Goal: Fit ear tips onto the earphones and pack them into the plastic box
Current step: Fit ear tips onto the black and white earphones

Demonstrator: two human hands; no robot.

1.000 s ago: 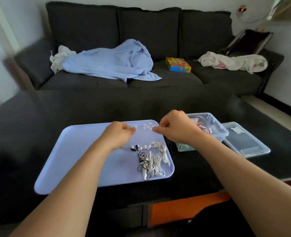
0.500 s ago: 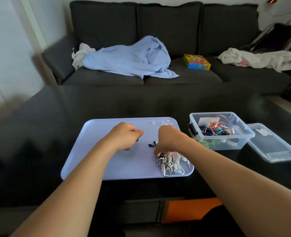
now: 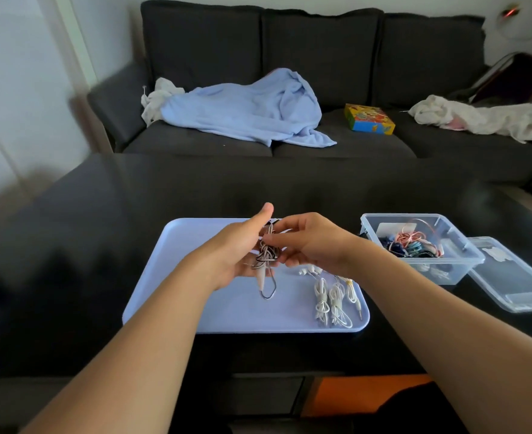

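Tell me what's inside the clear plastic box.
The clear plastic box holds a tangle of coiled earphones, pink, blue and dark, plus a white card at the back. Anything beneath the tangle is hidden.

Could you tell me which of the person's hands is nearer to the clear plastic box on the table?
The right hand, just left of the clear plastic box over the tray. The left hand is farther left, beyond the bundled earphones held between them.
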